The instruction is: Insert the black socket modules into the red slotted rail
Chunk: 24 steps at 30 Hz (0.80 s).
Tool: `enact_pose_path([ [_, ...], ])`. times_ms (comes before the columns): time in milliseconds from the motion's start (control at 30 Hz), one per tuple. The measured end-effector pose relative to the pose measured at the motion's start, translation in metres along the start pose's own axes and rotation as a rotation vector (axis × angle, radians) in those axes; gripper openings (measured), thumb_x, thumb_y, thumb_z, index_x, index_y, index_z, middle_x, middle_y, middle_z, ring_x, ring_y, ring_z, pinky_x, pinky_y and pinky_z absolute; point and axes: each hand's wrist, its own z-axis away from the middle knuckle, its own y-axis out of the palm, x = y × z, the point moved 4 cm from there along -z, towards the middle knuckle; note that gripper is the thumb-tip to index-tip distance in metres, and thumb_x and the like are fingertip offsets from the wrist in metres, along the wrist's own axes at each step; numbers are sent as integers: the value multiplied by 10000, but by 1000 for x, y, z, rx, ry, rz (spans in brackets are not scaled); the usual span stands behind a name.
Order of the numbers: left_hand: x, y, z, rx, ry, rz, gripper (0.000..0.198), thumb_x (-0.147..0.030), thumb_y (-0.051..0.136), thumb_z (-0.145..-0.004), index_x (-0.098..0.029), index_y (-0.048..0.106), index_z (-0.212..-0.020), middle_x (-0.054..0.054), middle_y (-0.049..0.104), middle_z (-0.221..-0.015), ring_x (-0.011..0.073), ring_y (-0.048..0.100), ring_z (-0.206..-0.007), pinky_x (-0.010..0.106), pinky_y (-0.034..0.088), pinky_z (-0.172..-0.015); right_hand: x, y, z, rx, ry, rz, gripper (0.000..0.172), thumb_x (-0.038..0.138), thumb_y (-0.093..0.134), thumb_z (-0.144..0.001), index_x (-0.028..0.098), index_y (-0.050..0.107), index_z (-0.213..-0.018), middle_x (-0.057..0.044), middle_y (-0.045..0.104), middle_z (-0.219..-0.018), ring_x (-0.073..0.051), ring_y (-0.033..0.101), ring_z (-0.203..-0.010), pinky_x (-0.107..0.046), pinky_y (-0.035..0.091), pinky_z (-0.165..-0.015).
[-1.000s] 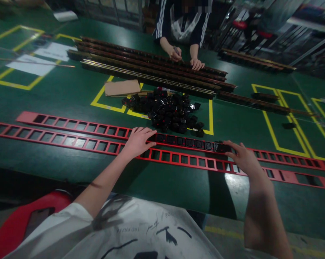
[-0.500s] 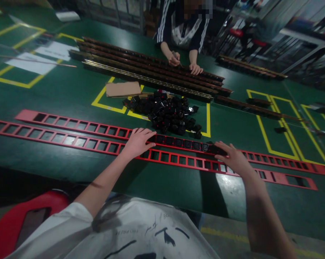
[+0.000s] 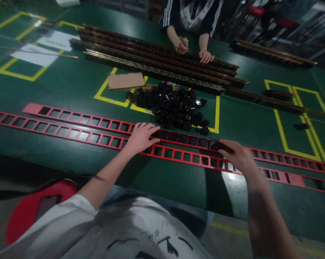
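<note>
Two long red ladder-like frames with square openings lie side by side across the green table, the nearer frame just in front of the farther one. A row of black sockets sits in the farther frame between my hands. My left hand is closed over that frame at the row's left end, thumb on the near side. At the right end my right hand pinches a black piece, apparently a socket, partly hidden by the fingers. Beyond the row lies a heap of loose black sockets.
A cardboard piece lies left of the heap. Long dark rails stretch across behind it, where a co-worker's hands hold a pen-like tool. Papers lie at left. A red stool with a phone-like object stands beside me.
The view has shifted and tilted slightly. Both hands keep nearly the same places along the farther red frame, and the black row between them looks unchanged.
</note>
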Motion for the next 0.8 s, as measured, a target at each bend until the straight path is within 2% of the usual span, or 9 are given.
enact_pose_path([
  [167, -2, -1, 0, 7, -11, -26, 479, -457, 670, -946, -253, 637, -1378, 49, 687, -1286, 286, 579, -1157, 458, 391, -1024, 5, 3, -8, 81, 65, 17, 408, 414, 624, -871, 185, 763, -1178, -120, 768, -1197, -343, 723, -1102, -502, 569, -994],
  [233, -2, -1, -1, 14, -8, -29, 482, -459, 668, -946, -249, 636, -1379, 53, 688, -1281, 287, 580, -1152, 458, 396, -1020, 5, 5, -6, 63, 105, 31, 413, 399, 616, -874, 195, 749, -1208, -118, 766, -1200, -345, 724, -1088, -532, 554, -1007],
  [367, -2, -1, 0, -10, 6, -24, 476, -447, 649, -956, -260, 626, -1393, 56, 683, -1290, 286, 574, -1176, 466, 381, -1059, 7, 9, 1, -54, 116, 47, 408, 356, 592, -887, 238, 709, -1259, -98, 735, -1289, -338, 691, -1176, -641, 406, -1141],
  [500, -1, 0, 1, -7, 4, -11, 475, -451, 640, -958, -260, 624, -1393, 60, 679, -1301, 290, 576, -1187, 472, 373, -1072, 10, 7, -4, 2, 97, 99, 385, 377, 600, -883, 240, 728, -1219, -94, 758, -1240, -333, 717, -1109, -683, 322, -1177],
  [567, 0, 1, 1, -6, 2, -10, 473, -455, 637, -959, -262, 625, -1391, 62, 678, -1304, 291, 575, -1191, 471, 369, -1075, 13, 3, -9, 57, 89, 130, 359, 390, 624, -869, 251, 753, -1174, -83, 787, -1155, -323, 737, -1035, -663, 351, -1167],
  [633, -1, 1, 1, -9, 3, -11, 480, -459, 638, -959, -256, 625, -1393, 66, 676, -1300, 293, 571, -1192, 465, 367, -1075, 14, -1, -14, 89, 88, 135, 340, 384, 641, -854, 252, 774, -1137, -83, 796, -1113, -317, 743, -1003, -606, 448, -1109],
  [700, -1, 0, 1, -8, 2, -13, 491, -457, 645, -954, -241, 626, -1395, 73, 677, -1286, 292, 572, -1177, 459, 367, -1071, 14, -3, -15, 86, 91, 120, 347, 374, 640, -852, 236, 779, -1138, -97, 793, -1123, -314, 744, -1004, -531, 538, -1014],
  [800, -2, -1, 0, 0, -5, -12, 501, -459, 654, -948, -238, 627, -1397, 72, 679, -1267, 289, 573, -1164, 455, 365, -1071, 15, -3, -12, 77, 106, 105, 377, 350, 631, -856, 204, 765, -1177, -119, 783, -1154, -314, 744, -1023, -485, 574, -951],
])
